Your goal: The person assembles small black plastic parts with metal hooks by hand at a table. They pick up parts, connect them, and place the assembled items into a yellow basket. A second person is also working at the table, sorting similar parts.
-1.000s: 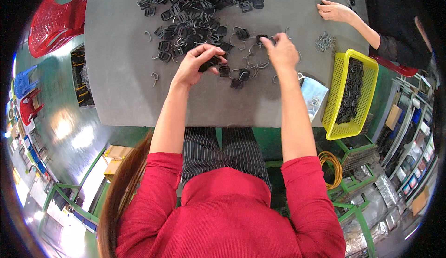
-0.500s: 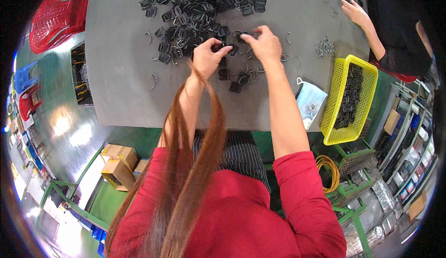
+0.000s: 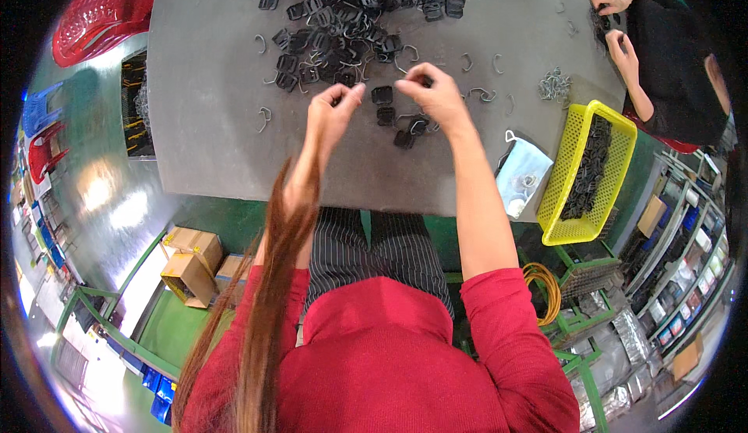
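While the left hand (image 3: 329, 113) and right hand (image 3: 438, 98) curl, finger grip unclear, the black buckle (image 3: 382, 95) seems light, rigid, best pinched edgewise.

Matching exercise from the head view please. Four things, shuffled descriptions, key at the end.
Things
1. Heap of black parts
2. Basket
3. Face mask
4. Left hand

Descriptions
A. Light blue, lying on the grey table
B. Bare, with fingers bent, on the wearer's side of the dark heap
C. Spread over the upper middle of the tabletop
D. Yellow, with perforated sides

Pairs: 1-C, 2-D, 3-A, 4-B
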{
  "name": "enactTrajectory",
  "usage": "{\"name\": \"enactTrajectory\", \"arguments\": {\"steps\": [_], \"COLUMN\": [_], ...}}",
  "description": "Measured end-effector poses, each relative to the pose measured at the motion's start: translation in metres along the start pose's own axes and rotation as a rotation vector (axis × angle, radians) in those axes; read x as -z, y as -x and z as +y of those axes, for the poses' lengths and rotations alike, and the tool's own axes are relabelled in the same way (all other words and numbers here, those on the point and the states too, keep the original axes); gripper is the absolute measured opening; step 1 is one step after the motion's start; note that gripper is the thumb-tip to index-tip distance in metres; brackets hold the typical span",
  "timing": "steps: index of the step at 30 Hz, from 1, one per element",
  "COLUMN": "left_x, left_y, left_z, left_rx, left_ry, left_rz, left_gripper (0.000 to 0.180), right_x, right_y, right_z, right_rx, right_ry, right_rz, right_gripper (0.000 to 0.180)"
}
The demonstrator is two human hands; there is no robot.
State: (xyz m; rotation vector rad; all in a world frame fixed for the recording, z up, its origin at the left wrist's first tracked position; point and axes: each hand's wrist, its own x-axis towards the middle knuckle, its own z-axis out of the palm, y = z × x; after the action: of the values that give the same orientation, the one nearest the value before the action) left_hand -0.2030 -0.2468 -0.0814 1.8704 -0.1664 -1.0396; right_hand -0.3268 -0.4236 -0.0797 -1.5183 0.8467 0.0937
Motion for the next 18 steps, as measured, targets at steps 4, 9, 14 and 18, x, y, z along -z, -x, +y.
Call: {"name": "enactTrajectory", "arguments": {"steps": [4,9,14,18], "left_x": [-0.044,-0.038,0.007,-0.007], "left_y": [0.025,0.012,0.014,0.014], "left_z": [-0.011,-0.01,0.01,-0.006], "left_rx": [-0.312,-0.278,0.106,0.163], "left_ry": [-0.609,-0.443,0.41,0.418], "left_rz": [0.258,-0.021,-0.653,-0.589], "left_gripper": [0.035,0.031,0.014,0.012], "right_x": [-0.046,0.012,0.035,-0.002], "right_y": [-0.009,0.008,0.051,0.043], "right_z": [0.0,-0.003,-0.01,-0.003], "right_rx": [0.276,-0.126,-0.118,-0.04], "right_ry": [0.822,-0.301,-0.378,0.768], "right_rz": [0.212,-0.099,-0.142,0.126], "right_gripper": [0.028,0.019,0.025,0.028]}}
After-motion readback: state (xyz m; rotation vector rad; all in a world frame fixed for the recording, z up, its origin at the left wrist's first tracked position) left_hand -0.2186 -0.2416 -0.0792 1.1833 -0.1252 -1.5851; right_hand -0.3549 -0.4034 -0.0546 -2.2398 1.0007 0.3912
